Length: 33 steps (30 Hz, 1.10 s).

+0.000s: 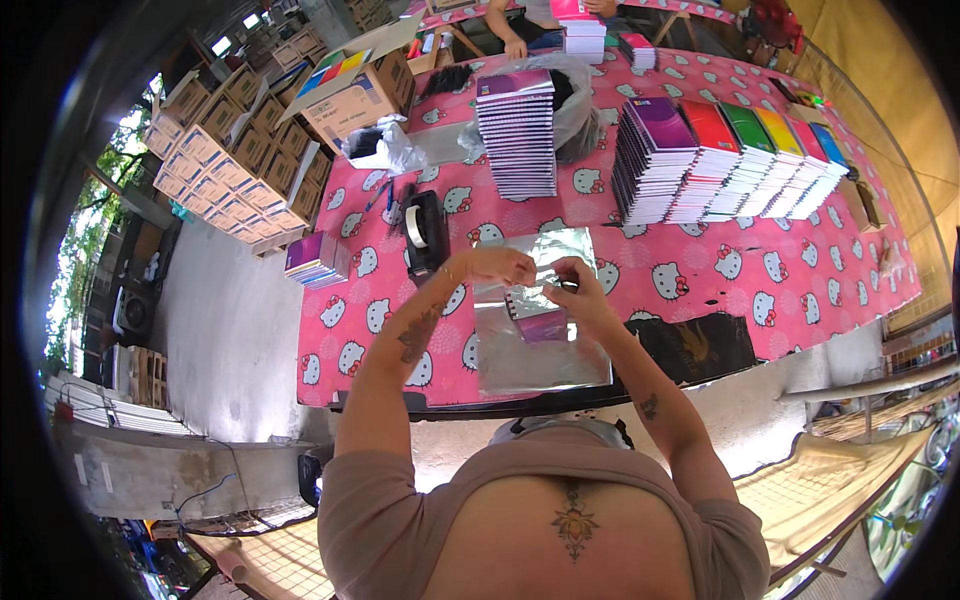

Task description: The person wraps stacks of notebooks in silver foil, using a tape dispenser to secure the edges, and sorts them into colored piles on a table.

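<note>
the left hand (497, 266) and the right hand (577, 290) are both raised a little over the table (700, 280), close to each other. the fingers of the left hand are pinched together on the upper edge of a clear plastic bag (540, 315). the right hand is closed on the same edge, just beside it. inside the bag there is a small stack of purple notebooks (540, 322), seen through the plastic. the bag lies on top of more clear bags (530, 365), which are spread flat on the pink tablecloth near the front edge of the table.

just left of the hands stands a black tape dispenser (424, 232). behind it is a tall pile of notebooks (518, 135), and to the right a row of notebook piles in purple, red, green, yellow and blue (730, 160). at the far end of the table another person's hand (516, 47) rests near a smaller pile.
</note>
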Each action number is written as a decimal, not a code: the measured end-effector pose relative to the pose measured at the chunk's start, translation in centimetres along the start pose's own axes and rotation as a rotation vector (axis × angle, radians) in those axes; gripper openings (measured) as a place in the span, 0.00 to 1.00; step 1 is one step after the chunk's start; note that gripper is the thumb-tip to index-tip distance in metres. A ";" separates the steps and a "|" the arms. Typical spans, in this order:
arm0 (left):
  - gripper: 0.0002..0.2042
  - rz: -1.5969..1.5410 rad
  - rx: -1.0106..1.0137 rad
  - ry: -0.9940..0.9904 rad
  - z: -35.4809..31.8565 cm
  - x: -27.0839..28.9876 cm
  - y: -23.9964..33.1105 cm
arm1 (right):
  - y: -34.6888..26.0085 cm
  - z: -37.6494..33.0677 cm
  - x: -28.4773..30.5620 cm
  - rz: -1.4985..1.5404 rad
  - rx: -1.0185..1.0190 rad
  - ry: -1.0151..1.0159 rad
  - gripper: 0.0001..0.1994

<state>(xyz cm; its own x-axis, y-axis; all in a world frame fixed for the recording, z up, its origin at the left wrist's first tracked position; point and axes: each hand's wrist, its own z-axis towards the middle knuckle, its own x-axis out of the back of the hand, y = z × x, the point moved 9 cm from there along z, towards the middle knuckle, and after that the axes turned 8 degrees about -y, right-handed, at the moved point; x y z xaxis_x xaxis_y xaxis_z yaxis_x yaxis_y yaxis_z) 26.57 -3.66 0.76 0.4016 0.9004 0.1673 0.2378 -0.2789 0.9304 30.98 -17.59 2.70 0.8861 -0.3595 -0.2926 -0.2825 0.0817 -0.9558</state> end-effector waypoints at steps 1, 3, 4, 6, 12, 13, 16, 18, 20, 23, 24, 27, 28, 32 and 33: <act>0.19 -0.251 -0.064 0.004 -0.4 -0.5 -2.7 | -0.1 -0.1 -0.5 -0.027 0.002 0.000 0.22; 0.16 -0.106 0.042 0.156 -1.1 0.4 -4.4 | -0.3 -0.1 -0.5 -0.081 0.013 0.027 0.22; 0.15 -0.020 0.052 0.293 -1.5 1.2 -3.5 | -0.6 -0.3 -0.4 -0.054 0.026 0.037 0.22; 0.23 0.212 0.119 0.566 -1.4 0.1 3.8 | -0.8 -1.3 1.7 -0.007 0.053 0.114 0.21; 0.37 1.091 0.261 0.702 -4.5 -8.3 13.1 | 9.4 -4.7 4.1 0.406 -0.070 0.262 0.12; 0.36 1.046 0.247 0.754 -4.7 -8.2 12.6 | 12.7 -6.0 3.5 0.424 -0.190 0.195 0.11; 0.33 0.682 0.187 0.942 -7.3 -6.8 9.0 | 11.6 -8.1 -4.5 0.754 -0.475 -0.168 0.16; 0.34 0.143 0.110 1.023 -9.9 -7.9 5.8 | 8.5 -7.5 -5.1 1.001 -0.307 -0.077 0.20; 0.36 -0.346 -0.151 1.017 -9.8 -10.6 1.8 | 4.4 -5.5 -2.6 0.712 -0.120 -0.078 0.25; 0.39 -0.487 -0.366 1.071 -10.6 -11.7 -1.9 | 0.0 -3.5 -0.6 -0.164 -0.022 -0.164 0.32; 0.36 -0.497 -0.411 1.078 -10.6 -11.2 -1.2 | -0.9 -3.1 -0.2 -0.470 0.018 -0.200 0.34; 0.26 -0.077 -0.329 1.131 -11.2 -10.1 4.2 | 0.3 -2.3 -0.1 -0.597 -0.008 -0.329 0.38; 0.23 0.138 -0.256 1.147 -11.4 -9.9 6.2 | -1.8 -2.9 -1.0 -0.434 0.120 -0.313 0.30; 0.14 0.049 -0.226 1.292 -12.6 -8.4 8.6 | -5.7 -1.1 0.5 -0.435 0.204 -0.228 0.13; 0.13 0.064 -0.275 1.387 -14.0 -7.5 7.7 | -7.2 -1.2 0.1 -0.453 0.214 -0.187 0.13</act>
<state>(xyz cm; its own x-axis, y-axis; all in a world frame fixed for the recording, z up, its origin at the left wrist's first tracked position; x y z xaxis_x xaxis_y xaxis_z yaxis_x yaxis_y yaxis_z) 12.96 -7.89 11.21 -0.8155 0.5261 0.2412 0.0106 -0.4032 0.9151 32.67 -19.33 9.57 0.9579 -0.2323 0.1689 0.2072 0.1516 -0.9665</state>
